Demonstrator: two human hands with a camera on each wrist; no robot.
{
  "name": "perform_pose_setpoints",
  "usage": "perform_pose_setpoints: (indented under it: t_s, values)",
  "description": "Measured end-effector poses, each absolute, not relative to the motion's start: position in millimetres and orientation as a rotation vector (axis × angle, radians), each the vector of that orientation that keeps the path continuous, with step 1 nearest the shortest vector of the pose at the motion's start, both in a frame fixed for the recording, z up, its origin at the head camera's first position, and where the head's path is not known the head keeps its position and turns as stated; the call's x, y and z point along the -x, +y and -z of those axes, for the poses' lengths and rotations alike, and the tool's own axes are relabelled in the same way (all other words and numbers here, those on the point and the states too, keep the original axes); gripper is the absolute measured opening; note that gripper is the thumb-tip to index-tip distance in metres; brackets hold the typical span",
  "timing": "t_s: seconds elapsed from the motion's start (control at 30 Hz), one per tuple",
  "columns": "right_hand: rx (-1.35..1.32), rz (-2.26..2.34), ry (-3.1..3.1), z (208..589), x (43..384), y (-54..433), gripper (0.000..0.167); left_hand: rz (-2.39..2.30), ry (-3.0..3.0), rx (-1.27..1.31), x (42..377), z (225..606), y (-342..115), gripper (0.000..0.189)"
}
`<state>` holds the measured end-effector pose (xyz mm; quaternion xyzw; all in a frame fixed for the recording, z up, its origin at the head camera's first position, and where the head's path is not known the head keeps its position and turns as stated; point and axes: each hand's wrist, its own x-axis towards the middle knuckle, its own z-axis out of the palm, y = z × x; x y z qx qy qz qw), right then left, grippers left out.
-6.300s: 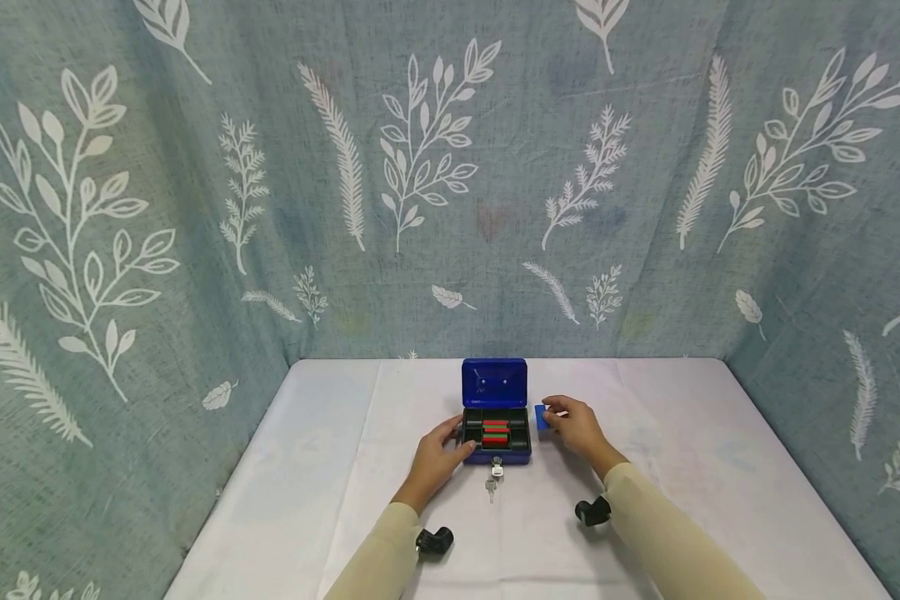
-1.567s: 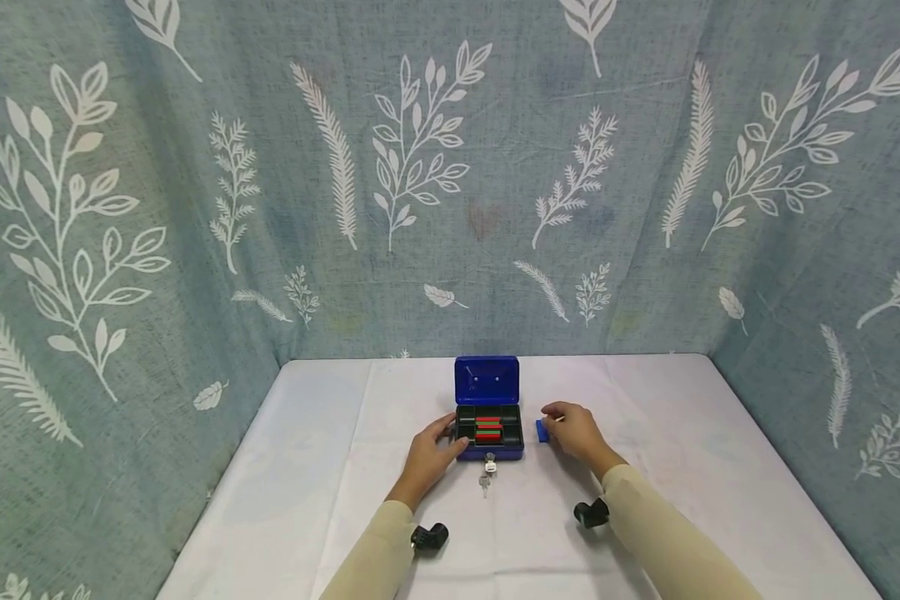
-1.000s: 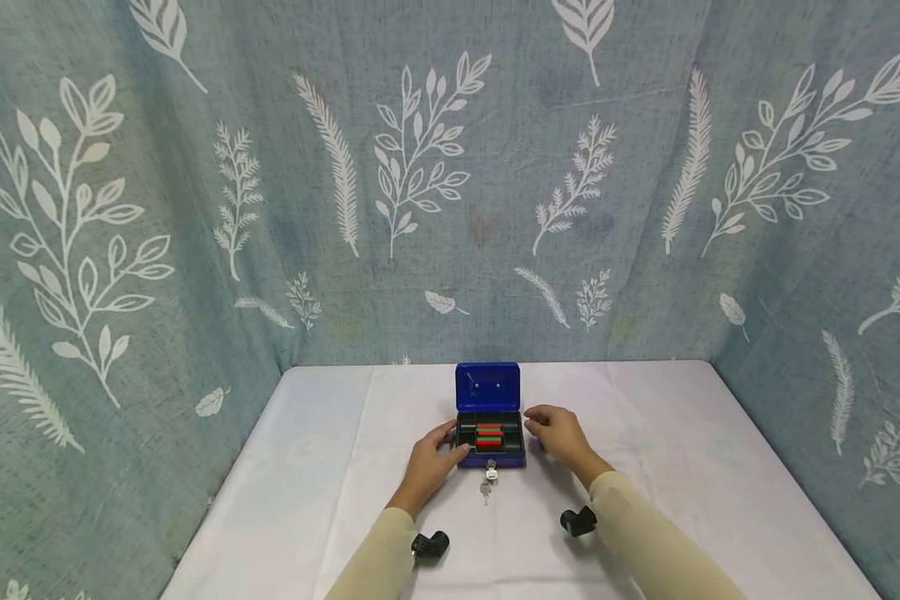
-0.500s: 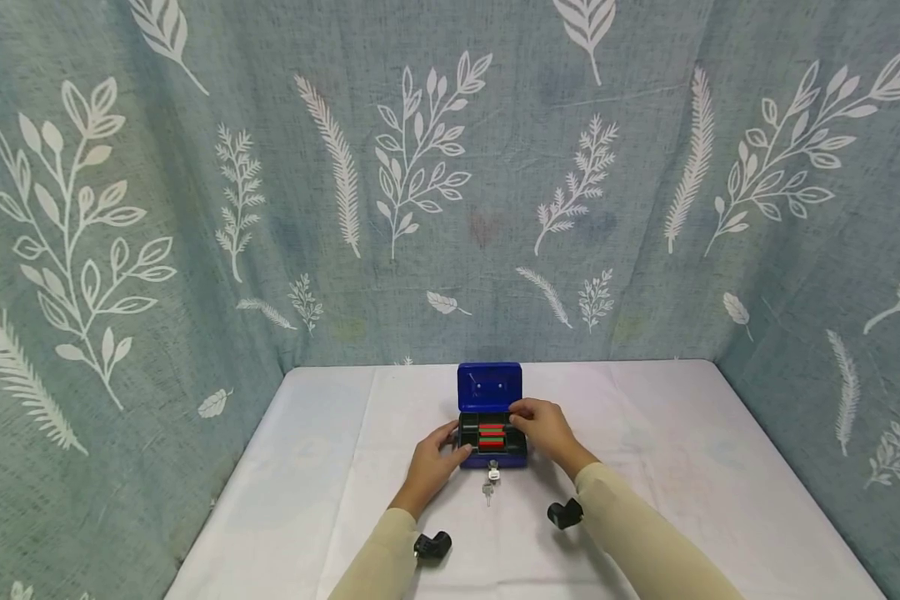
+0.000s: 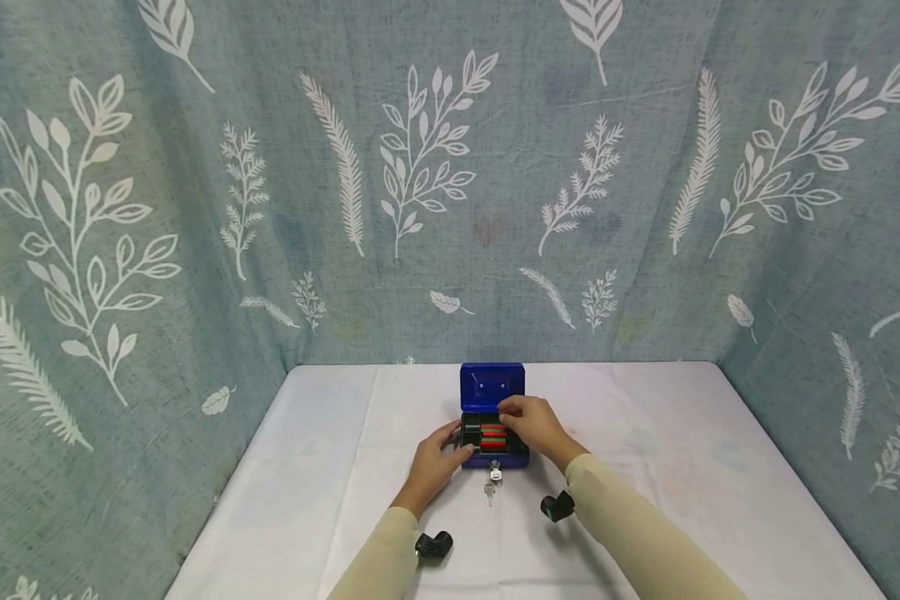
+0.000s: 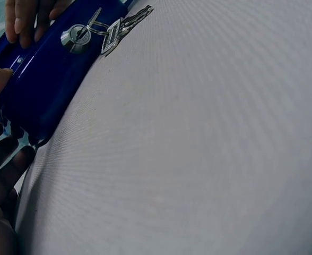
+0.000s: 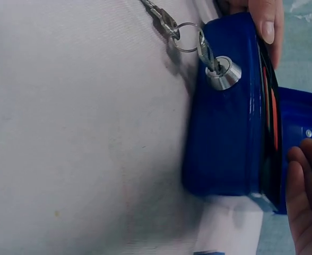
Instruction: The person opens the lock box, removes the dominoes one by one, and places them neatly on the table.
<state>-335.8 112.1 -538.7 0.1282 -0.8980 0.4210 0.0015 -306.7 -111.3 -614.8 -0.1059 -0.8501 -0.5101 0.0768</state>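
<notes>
A blue metal cash box [image 5: 510, 461] stands on the table with its lid [image 5: 492, 385] raised. Its black tray has compartments, and red and green strips [image 5: 492, 437] lie in the middle one. My left hand [image 5: 429, 468] holds the box's left side, thumb on the rim, fingers down the outer wall. My right hand [image 5: 537, 427] reaches over the tray's right part, fingertips above the strips. Those fingers look loosely bent in the right wrist view, with nothing seen between them. A key sits in the front lock, and a second key [image 5: 490, 492] hangs from its ring.
A blue piece [image 7: 209, 253] lies on the white cloth right of the box, mostly out of the right wrist view. Black wrist cameras [image 5: 435, 546] jut from both sleeves. A patterned blue-grey curtain [image 5: 450, 183] surrounds the table [image 5: 390, 400].
My right hand held a blue flat piece, set it down right of the box, let go, then moved left over the tray. The left hand has stayed on the box.
</notes>
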Motion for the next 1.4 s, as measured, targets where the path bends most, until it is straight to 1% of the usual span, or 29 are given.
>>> perform_pose_setpoints:
  t_s: [0.5, 0.8, 0.97, 1.4]
  values:
    - [-0.493, -1.237, -2.892, 534.8, 340.7, 93.1, 0.025, 1.512, -2.524, 0.358, 306.8, 615.1, -113.6, 0.059]
    - [-0.53, -1.122, -2.916, 546.0, 338.9, 85.2, 0.025, 1.494, -2.526, 0.368, 309.9, 618.1, -114.6, 0.058]
    - [-0.58, -1.063, -2.941, 549.6, 339.3, 83.7, 0.025, 1.483, -2.523, 0.373, 309.0, 620.2, -116.0, 0.059]
    - [-0.732, -0.838, -2.985, 543.9, 338.4, 82.1, 0.021, 1.498, -2.548, 0.346, 308.4, 618.8, -115.0, 0.059]
